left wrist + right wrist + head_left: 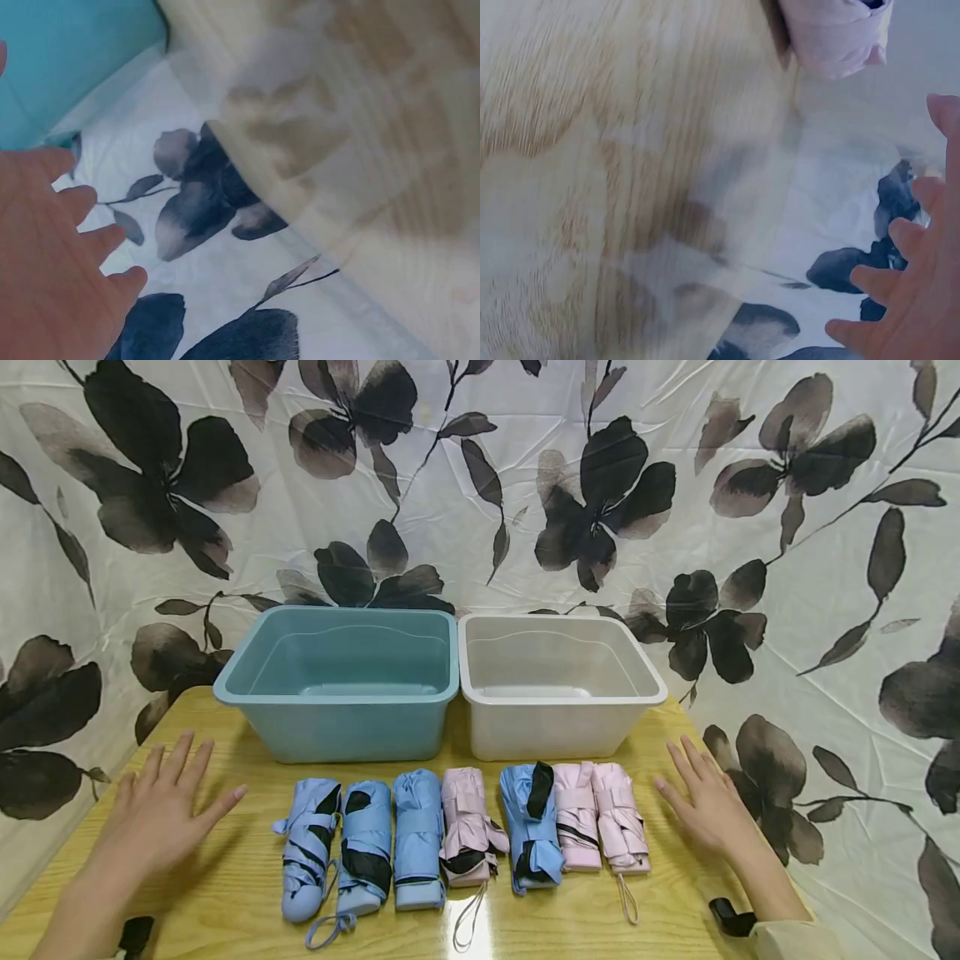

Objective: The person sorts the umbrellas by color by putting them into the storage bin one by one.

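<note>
A row of folded compact umbrellas lies across the wooden table. Several are blue, among them the leftmost blue umbrella and another blue umbrella right of centre. Three are pink: one pink umbrella mid-row and two side by side at the right end, the last pink umbrella having a wrist loop. My left hand, fingers spread and holding nothing, is left of the row. Beyond the right end, my right hand also has its fingers extended, with nothing in it; the right wrist view shows a pink umbrella near it.
Behind the row stand a blue plastic bin and, right beside it, a white plastic bin. The yellowish wooden table narrows toward the back. A white cloth with dark flowers hangs behind and around it.
</note>
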Demonstrator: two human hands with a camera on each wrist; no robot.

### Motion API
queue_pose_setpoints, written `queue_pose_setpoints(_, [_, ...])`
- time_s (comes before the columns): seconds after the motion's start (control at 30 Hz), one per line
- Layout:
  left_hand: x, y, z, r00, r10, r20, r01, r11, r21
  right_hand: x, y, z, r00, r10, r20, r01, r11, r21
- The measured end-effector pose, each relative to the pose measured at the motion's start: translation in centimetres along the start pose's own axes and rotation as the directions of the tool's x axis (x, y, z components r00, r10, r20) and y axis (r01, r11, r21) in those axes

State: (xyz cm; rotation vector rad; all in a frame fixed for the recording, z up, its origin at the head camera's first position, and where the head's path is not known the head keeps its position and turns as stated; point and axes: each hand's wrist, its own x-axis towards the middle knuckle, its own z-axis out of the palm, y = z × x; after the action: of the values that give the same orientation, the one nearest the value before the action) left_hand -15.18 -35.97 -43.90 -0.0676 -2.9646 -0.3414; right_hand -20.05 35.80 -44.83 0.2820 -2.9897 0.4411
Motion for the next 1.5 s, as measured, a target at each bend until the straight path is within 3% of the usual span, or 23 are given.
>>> queue_pose_setpoints(0.2, [0.8, 0.5, -1.5, 0.998, 0.013, -0.065, -0.013, 1.000, 0.000, 0.0, -1.1, -0.4, 0.996, -0.043, -0.073, 0.051, 0.992, 0.119])
queue_pose_setpoints(0.37, [1.6, 1.2, -2.7, 0.995, 0.022, -0.101, -0.024, 0.999, -0.023, 0.0, -2.6, -0.2, 0.995, -0.050, -0.091, 0.066, 0.980, 0.188])
queue_pose_setpoints(0.67, [4.3, 3.3, -4.6, 0.990, 0.040, -0.135, -0.050, 0.996, -0.068, 0.1, -4.5, 0.6, 0.994, -0.105, -0.015, 0.106, 0.974, 0.199])
queue_pose_setpoints(0.83, [6.2, 4.0, -5.2, 0.991, 0.071, -0.117, -0.079, 0.995, -0.059, 0.3, -5.0, 1.0, 0.991, -0.110, 0.077, 0.097, 0.982, 0.162])
queue_pose_setpoints(1.0, [8.0, 4.4, -5.7, 0.992, 0.107, -0.060, -0.109, 0.994, -0.028, 0.7, -5.3, 1.3, 0.985, -0.116, 0.130, 0.095, 0.983, 0.155])
queue_pose_setpoints(1.23, [9.5, 4.4, -6.3, 0.988, 0.150, 0.035, -0.150, 0.989, 0.004, 1.2, -5.6, 2.0, 0.976, -0.159, 0.149, 0.130, 0.973, 0.190])
queue_pose_setpoints(1.5, [10.2, 4.2, -5.8, 0.986, 0.158, 0.054, -0.160, 0.987, 0.031, 1.5, -5.5, 2.7, 0.977, -0.177, 0.119, 0.150, 0.967, 0.207])
